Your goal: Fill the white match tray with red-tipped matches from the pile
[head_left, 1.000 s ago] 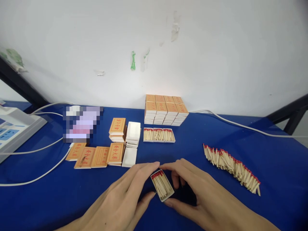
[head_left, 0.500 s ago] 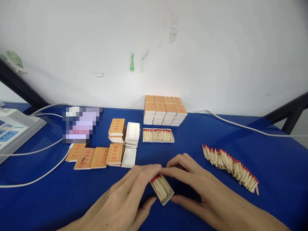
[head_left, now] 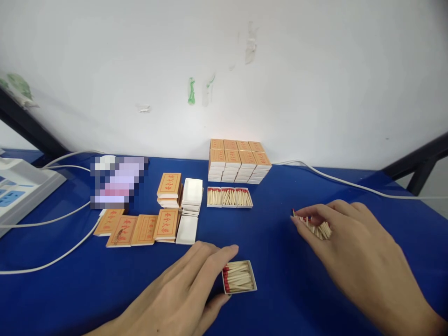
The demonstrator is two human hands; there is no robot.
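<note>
My left hand (head_left: 189,284) rests on the table, its thumb and fingers around the left end of a white matchbox tray (head_left: 255,275). Red-headed matches (head_left: 240,276) lie sideways in that tray, heads to the left. My right hand (head_left: 360,252) arches over a loose pile of matches (head_left: 320,229) on the right. Its thumb and forefinger curve around part of the pile with matches showing between them; the palm hides the rest. I see no matches lifted off the table.
Three filled trays (head_left: 229,197) stand before a stack of orange matchboxes (head_left: 240,161) by the wall. White trays (head_left: 187,229) and orange matchbox sleeves (head_left: 143,229) lie left. White cables (head_left: 49,267), a power strip (head_left: 28,196) and a blurred object (head_left: 119,182) are farther left.
My right hand has left the tray and moved right over the loose matches. The tray in my left hand has turned, its match heads now pointing left instead of away.
</note>
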